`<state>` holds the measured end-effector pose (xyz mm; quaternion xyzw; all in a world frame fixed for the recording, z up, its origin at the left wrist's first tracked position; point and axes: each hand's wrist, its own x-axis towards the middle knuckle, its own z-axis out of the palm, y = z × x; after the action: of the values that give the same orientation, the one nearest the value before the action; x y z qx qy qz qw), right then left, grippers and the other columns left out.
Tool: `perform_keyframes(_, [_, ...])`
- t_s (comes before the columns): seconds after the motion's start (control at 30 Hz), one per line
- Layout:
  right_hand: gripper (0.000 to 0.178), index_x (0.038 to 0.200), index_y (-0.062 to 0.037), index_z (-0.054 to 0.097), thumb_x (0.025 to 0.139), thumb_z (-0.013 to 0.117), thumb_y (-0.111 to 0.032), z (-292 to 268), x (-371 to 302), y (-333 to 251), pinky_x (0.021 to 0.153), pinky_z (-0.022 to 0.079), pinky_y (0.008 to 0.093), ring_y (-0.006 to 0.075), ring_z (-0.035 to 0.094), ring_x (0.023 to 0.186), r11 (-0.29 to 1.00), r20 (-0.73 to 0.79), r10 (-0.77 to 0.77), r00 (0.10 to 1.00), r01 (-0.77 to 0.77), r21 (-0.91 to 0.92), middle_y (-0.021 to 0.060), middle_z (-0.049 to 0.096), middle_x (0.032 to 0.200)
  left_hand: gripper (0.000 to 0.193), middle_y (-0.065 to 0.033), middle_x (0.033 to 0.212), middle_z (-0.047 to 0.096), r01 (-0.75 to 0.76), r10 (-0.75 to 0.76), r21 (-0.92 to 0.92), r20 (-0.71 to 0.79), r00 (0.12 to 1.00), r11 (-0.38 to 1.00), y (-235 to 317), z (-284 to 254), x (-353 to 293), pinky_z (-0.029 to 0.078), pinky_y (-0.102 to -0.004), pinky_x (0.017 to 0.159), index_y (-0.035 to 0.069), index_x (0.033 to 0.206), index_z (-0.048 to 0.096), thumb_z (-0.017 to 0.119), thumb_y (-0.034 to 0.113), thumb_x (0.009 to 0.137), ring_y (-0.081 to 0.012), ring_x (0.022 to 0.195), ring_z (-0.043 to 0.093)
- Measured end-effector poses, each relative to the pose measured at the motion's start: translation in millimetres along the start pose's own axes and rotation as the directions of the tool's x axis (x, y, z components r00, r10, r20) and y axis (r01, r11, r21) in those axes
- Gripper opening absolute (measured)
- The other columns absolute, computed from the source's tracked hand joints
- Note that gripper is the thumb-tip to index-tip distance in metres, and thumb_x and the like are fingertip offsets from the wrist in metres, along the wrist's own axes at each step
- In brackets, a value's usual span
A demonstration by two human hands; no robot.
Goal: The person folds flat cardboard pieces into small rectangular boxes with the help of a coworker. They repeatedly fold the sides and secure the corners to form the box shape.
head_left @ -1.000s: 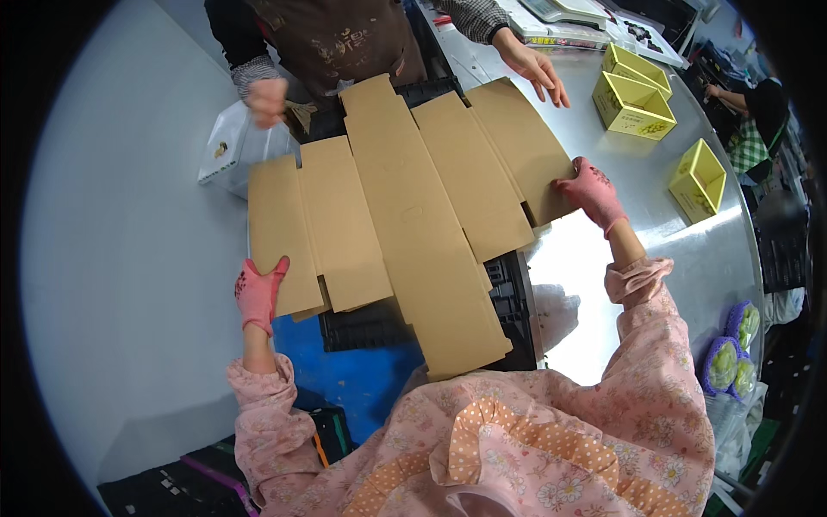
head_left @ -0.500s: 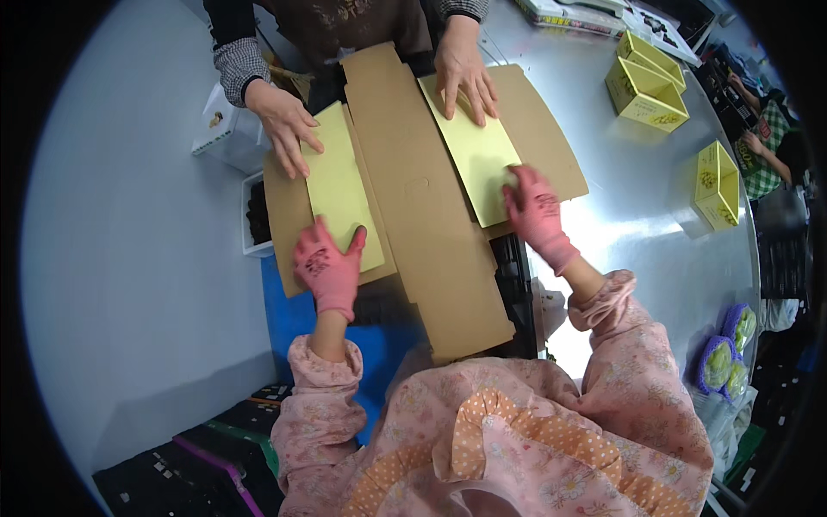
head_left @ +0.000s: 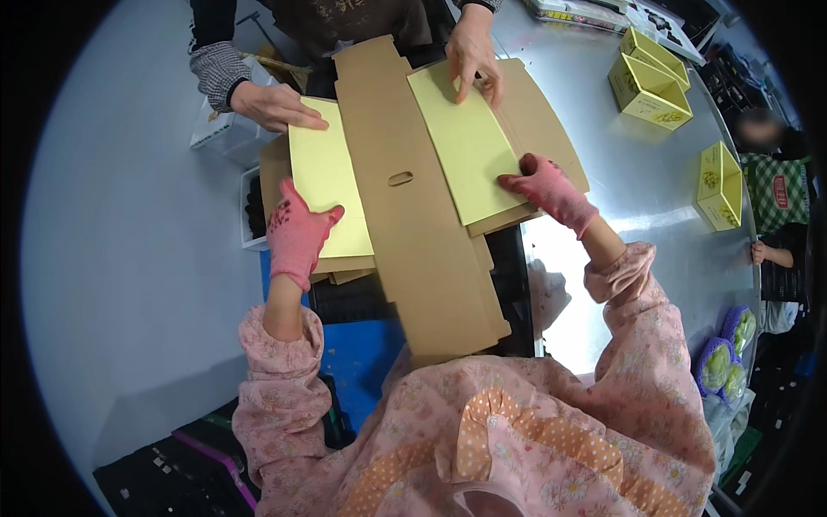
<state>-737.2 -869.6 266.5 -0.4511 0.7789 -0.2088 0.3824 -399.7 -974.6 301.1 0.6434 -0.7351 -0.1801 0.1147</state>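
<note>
A flat brown cardboard piece [head_left: 413, 250] with an oval slot lies lengthwise in front of me. Pale yellow card panels flank its middle strip, a left panel [head_left: 326, 164] and a right panel [head_left: 469, 155]. My left hand [head_left: 297, 237], in a pink glove, grips the left panel's outer near edge, thumb on top and some fingers hidden. My right hand [head_left: 556, 194], gloved alike, holds the right panel's near outer edge between thumb and fingers. Opposite, another person's hands, one on the left panel [head_left: 277, 108] and one on the right [head_left: 474, 60], touch the far ends.
Yellow open boxes [head_left: 650, 90] stand on the metal table at the far right, with another yellow box [head_left: 719, 185] nearer. Fruit in purple netting [head_left: 719, 366] sits at the right edge. A white container [head_left: 251, 211] with dark contents is at left, beside the wall [head_left: 129, 215].
My left hand has shifted left to the panel's outer edge, and my right hand has closed on the right panel's edge. The other person's fingers have curled at the far ends.
</note>
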Motion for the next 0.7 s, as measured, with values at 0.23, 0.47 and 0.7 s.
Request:
perform_keyframes(0.23, [0.051,0.133,-0.0071,0.043,0.087,0.062,-0.018,77.3,-30.1,-75.1,0.073,0.049,0.0424,0.0349,0.061,0.086,0.934,-0.242,-0.358,0.902,0.339,-0.115,0.0182,0.062,0.09,0.086,-0.0221,0.122,0.047,-0.081,0.09,0.282,-0.019,0.996,0.956,80.4,35.8,-27.1,0.053,-0.0431,0.079,0.019,0.15,0.022,0.071,0.022,0.08,-0.0361,0.093,0.062])
perform_keyframes(0.47, [0.027,0.117,-0.0063,0.059,0.092,0.049,-0.007,24.9,-13.9,-43.4,0.078,0.049,0.0424,0.0371,0.061,0.086,0.675,0.09,-0.738,0.669,0.732,0.091,0.0173,0.057,0.103,0.066,-0.0187,0.148,0.031,-0.548,0.63,-0.322,0.278,0.725,0.772,6.2,4.6,-18.1,0.045,-0.043,0.098,0.01,0.126,0.055,0.082,0.018,0.066,-0.0399,0.125,0.045])
perform_keyframes(0.7, [0.057,0.129,-0.0148,0.056,0.075,0.058,0.005,-32.8,4.5,-43.3,0.105,0.04,0.041,0.0349,0.047,0.123,0.648,0.568,-0.573,0.591,0.751,-0.127,0.017,0.043,0.135,0.071,-0.016,0.144,0.037,-0.701,0.63,-0.144,0.589,0.506,0.698,-6.0,-40.8,0.3,0.04,-0.044,0.104,0.011,0.121,0.059,0.084,0.02,0.056,-0.0399,0.125,0.042])
